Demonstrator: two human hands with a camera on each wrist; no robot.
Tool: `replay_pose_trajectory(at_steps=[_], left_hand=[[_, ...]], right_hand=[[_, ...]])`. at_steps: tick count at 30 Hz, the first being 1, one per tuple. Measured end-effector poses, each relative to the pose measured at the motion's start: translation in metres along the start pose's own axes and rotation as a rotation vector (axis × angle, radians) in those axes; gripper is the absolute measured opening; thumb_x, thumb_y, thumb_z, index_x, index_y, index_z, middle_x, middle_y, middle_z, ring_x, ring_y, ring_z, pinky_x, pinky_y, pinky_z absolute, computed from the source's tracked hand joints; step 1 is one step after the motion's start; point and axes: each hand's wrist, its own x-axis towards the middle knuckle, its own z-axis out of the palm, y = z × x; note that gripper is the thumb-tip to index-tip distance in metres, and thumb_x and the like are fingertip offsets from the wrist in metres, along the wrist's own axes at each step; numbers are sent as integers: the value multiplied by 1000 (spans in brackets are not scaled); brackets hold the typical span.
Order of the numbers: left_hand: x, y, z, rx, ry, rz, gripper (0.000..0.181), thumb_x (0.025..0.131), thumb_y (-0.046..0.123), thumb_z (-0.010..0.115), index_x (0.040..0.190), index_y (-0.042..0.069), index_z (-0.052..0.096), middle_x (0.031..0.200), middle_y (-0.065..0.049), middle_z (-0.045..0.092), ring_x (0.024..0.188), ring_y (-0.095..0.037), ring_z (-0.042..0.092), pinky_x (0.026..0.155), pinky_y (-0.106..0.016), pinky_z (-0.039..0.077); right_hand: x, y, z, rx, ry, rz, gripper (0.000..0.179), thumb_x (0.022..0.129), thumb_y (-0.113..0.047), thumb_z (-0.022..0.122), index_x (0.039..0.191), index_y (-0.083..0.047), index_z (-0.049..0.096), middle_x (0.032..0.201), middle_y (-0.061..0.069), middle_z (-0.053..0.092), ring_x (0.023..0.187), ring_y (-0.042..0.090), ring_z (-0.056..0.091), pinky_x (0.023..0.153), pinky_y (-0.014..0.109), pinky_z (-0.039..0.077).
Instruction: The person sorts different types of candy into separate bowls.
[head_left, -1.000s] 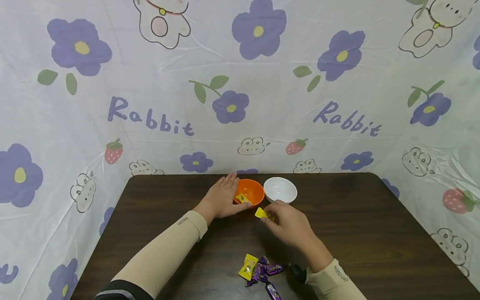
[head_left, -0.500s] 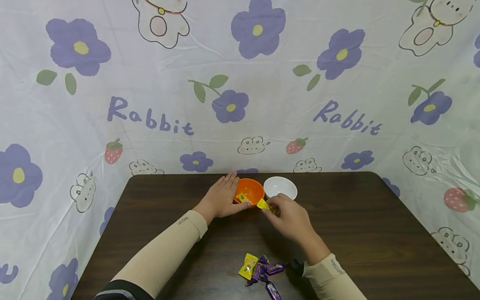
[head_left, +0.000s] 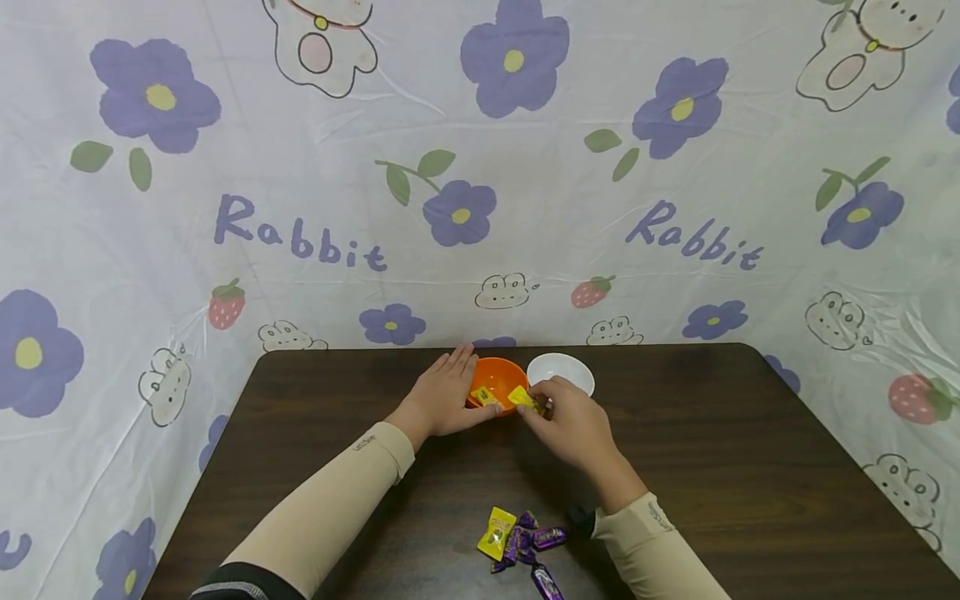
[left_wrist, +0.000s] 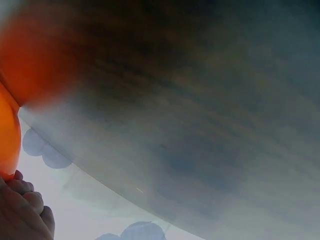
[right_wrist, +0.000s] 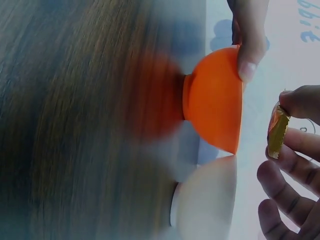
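My left hand (head_left: 444, 393) rests against the left side of an orange bowl (head_left: 510, 372), its fingers straight and its thumb along the near rim. A yellow-wrapped candy (head_left: 484, 396) lies inside that bowl. My right hand (head_left: 573, 421) pinches another yellow-wrapped candy (head_left: 520, 397) between thumb and fingers, over the bowl's right rim. In the right wrist view this candy (right_wrist: 278, 131) is above rim level, apart from the orange bowl (right_wrist: 215, 100). A white bowl (head_left: 561, 367) stands against the orange one on the right, partly hidden by my right hand.
On the dark wooden table (head_left: 360, 500) nearer me lie a yellow-wrapped candy (head_left: 497, 533) and several purple-wrapped candies (head_left: 550, 537) in a loose cluster. A patterned cloth (head_left: 525, 167) hangs behind the table's far edge.
My right hand has moved forward and slightly left with its candy, from in front of the bowls to over the orange bowl's rim. My left hand has stayed still.
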Motion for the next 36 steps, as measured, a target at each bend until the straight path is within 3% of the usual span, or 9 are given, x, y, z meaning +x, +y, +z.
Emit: replay_pose_trajectory(at_steps=[18, 36], left_hand=[[1, -2, 3, -28, 2, -10, 106, 98, 82, 34, 168, 2, 25, 178, -15, 17, 166, -31, 18, 136, -49, 15], [-1, -1, -1, 2, -3, 9, 106, 99, 82, 31, 168, 1, 25, 178, -17, 19, 166, -32, 19, 136, -49, 18]], right_hand=[[21, -1, 6, -46, 40, -21, 29, 94, -40, 79, 107, -14, 79, 95, 2, 72, 74, 13, 61, 64, 31, 55], [36, -8, 12, -66, 23, -4, 36, 94, -39, 78, 113, -9, 79, 105, 8, 75, 79, 20, 66, 74, 40, 63]])
